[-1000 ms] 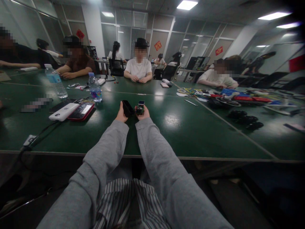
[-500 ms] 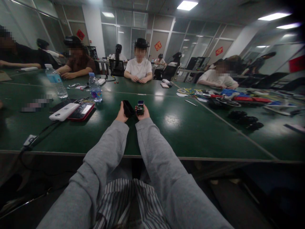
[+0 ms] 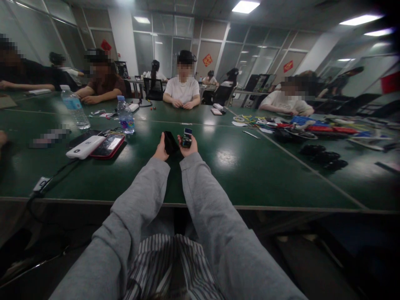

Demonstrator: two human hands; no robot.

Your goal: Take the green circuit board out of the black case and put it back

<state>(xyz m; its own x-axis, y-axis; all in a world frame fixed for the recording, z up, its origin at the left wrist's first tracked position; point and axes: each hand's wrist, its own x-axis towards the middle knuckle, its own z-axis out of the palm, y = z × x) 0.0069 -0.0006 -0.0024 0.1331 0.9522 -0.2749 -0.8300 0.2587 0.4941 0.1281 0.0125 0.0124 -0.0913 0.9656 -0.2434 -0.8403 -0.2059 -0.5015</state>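
Note:
My left hand (image 3: 161,148) is closed round a black open case (image 3: 170,143), gripping its left side with the dark hollow turned towards me. Just to the right, my right hand (image 3: 190,147) holds a small electronic device (image 3: 187,140) with a green circuit board and a little screen raised at its far end. The two things are side by side above the green table (image 3: 237,179), a small gap between them. Fingers beneath both things are mostly hidden.
Left of my hands lie a red-edged phone (image 3: 113,143) and a white power bank (image 3: 86,146) with a cable. Two water bottles (image 3: 126,114) stand behind. At the right are a pile of cables (image 3: 300,127) and a pen (image 3: 251,134). Several people sit round the table.
The black case has turned slightly in my left hand, its hollow facing me more. My right hand has shifted a little right and up, with the device tilted.

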